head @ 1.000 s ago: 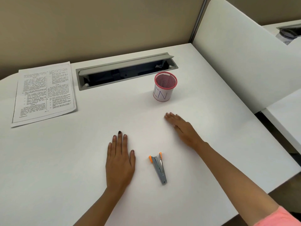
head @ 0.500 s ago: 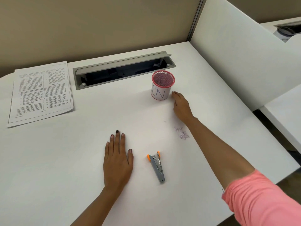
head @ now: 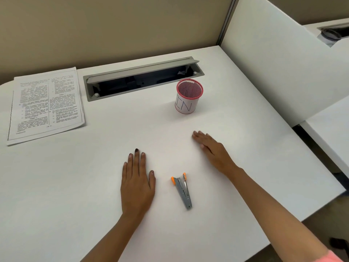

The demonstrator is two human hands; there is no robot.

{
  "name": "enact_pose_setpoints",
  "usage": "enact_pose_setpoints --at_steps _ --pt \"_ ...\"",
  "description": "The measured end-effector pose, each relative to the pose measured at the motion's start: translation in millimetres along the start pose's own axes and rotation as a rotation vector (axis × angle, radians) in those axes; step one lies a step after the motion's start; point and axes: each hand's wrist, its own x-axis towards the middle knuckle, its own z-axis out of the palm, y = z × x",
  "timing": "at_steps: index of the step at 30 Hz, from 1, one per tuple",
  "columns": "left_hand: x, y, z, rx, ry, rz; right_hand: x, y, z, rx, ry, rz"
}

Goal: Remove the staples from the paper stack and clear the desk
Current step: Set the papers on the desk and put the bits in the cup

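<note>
A printed paper stack [head: 45,104] lies at the far left of the white desk [head: 66,186]. A grey staple remover with orange tips [head: 182,191] lies near the front, between my hands. My left hand [head: 137,184] rests flat on the desk just left of it, holding nothing. My right hand [head: 215,154] lies flat, palm down, to the remover's upper right, with nothing gripped. It covers the spot where loose staples lay; they are hidden. A pink mesh cup with a paper label [head: 186,105] stands upright beyond my right hand.
An open grey cable hatch [head: 143,78] is sunk into the desk's back. A white divider panel [head: 283,63] runs along the right side, and a beige wall panel stands behind. The desk's right edge drops off near my right forearm.
Half a second ago my right hand was up beside the pink cup, and a small heap of staples showed. It has drawn back and lies flat over that spot. Left hand unmoved.
</note>
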Motion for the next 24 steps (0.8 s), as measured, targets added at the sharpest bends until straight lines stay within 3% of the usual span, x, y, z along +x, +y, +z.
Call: enact_pose_setpoints --at_steps 3,6,10,17,24 --pt "0 0 0 0.009 -0.001 0.002 -31 -5 -2 0.129 0.211 0.151" --pt "0 0 1 0.003 0.000 0.002 -54 -4 15 -0.138 0.474 0.332" --pt "0 0 0 0.009 -0.001 0.003 -65 -15 57 -0.438 0.436 0.497" --pt "0 -1 0 0.014 -0.001 -0.001 -20 -27 75 -0.569 0.349 0.436" --pt "0 0 0 0.004 0.002 0.000 8 -23 53 -0.469 0.166 0.026"
